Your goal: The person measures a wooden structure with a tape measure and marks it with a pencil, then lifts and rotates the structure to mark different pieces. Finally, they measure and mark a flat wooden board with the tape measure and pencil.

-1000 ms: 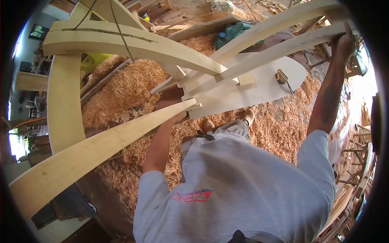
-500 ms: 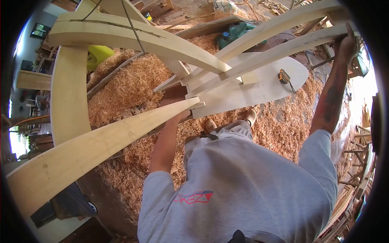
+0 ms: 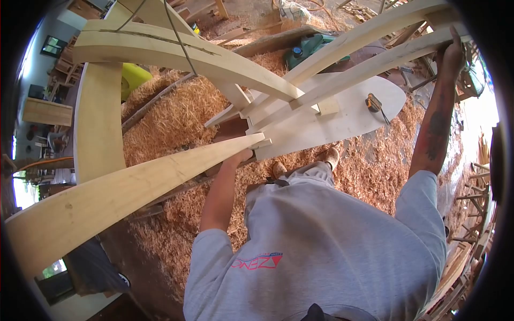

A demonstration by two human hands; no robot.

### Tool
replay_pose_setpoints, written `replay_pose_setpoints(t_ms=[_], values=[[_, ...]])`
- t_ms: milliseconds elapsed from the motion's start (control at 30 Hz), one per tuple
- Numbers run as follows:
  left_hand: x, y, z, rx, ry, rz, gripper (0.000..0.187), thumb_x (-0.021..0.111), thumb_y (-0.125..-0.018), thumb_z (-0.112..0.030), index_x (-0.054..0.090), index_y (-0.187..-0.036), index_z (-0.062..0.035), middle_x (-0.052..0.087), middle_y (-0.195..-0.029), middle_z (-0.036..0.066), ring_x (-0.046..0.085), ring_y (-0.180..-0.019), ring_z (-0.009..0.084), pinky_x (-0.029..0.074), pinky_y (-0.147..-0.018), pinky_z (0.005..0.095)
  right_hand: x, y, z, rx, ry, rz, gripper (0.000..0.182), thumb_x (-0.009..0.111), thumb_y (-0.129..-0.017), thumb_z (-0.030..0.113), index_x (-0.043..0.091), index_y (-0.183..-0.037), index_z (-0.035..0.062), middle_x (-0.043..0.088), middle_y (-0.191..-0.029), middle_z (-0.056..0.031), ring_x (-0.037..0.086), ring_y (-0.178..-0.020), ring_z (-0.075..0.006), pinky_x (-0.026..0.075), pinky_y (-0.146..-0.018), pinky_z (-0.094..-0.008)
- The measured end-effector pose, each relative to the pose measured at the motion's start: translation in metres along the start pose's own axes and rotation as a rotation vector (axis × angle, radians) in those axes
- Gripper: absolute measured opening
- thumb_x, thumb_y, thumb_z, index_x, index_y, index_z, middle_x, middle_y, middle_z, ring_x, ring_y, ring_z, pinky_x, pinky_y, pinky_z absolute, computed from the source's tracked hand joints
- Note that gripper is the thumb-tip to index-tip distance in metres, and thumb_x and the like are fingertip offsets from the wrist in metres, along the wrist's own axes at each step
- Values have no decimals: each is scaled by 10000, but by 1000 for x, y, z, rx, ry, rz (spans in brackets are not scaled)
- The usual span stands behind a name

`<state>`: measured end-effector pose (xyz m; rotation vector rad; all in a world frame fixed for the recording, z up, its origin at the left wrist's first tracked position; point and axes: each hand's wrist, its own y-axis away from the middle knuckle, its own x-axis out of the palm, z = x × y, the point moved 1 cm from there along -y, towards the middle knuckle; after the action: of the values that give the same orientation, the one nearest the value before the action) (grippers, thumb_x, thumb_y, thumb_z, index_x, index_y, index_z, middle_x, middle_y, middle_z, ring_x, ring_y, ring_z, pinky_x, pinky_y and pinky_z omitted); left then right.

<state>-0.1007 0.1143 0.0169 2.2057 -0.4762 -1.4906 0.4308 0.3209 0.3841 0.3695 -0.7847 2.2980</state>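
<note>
I see the large pale wooden frame (image 3: pixel 257 85) tipped up over the floor of wood shavings (image 3: pixel 171 117), and both of my hands are on it. My left hand (image 3: pixel 235 155) sits under the near end of the long curved plank (image 3: pixel 134 184), close to where it meets the central joint; the plank covers most of the fingers, so I cannot tell how tightly they close, only that the hand presses against the wood from below. My right hand (image 3: pixel 451 56) reaches up and out, arm nearly straight, and its fingers wrap around the far curved rail (image 3: pixel 375 64) near its outer end. A flat, rounded white panel (image 3: pixel 342 117) lies within the frame, and a tape measure (image 3: pixel 372 101) rests on it, well apart from either hand. Beyond the frame, a green power tool (image 3: pixel 308 45) lies among the shavings. My boots (image 3: pixel 329 157) stand on the shavings just below the panel's edge.
</note>
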Motion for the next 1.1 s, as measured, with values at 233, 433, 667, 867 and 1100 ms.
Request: replay_pose_setpoints(t_ms=[233,433,667,867,1100], values=[[3,-2,1,-18,21,22,455,554,-732,-180,630,-1157,-41,612,-1185,244,553,-1158,383,439,-982,425,6,10,6,-17,-82,33,307,658,-880,139,610,-1129,-35,629,-1054,-102,618,-967,-216,489,-852,-322],[5,-3,5,-8,14,-31,457,577,-721,-183,634,-1154,-47,621,-1170,239,569,-1135,381,453,-964,428,-2,-1,0,7,-63,39,295,634,-892,119,618,-1157,-10,627,-1069,-83,624,-943,-182,497,-821,-294],[10,-10,8,0,-44,-47,416,572,-718,-170,655,-1106,-43,638,-1124,241,591,-1092,387,469,-940,438,-48,-41,-32,-634,834,254,319,528,-946,68,618,-1249,112,629,-1085,-65,605,-946,-119,470,-824,-231],[8,-9,7,32,-68,-62,387,572,-710,-157,669,-1067,-44,653,-1071,239,607,-1045,394,476,-911,449,0,8,3,-42,-60,81,273,600,-916,137,629,-1156,11,634,-1032,-82,626,-887,-155,491,-779,-271],[9,-7,5,45,-14,-104,385,588,-695,-154,675,-1057,-53,660,-1044,235,611,-1024,395,481,-889,453,3,9,4,-59,-7,41,235,629,-895,168,659,-1050,-6,638,-944,-82,615,-801,-150,483,-688,-278]])
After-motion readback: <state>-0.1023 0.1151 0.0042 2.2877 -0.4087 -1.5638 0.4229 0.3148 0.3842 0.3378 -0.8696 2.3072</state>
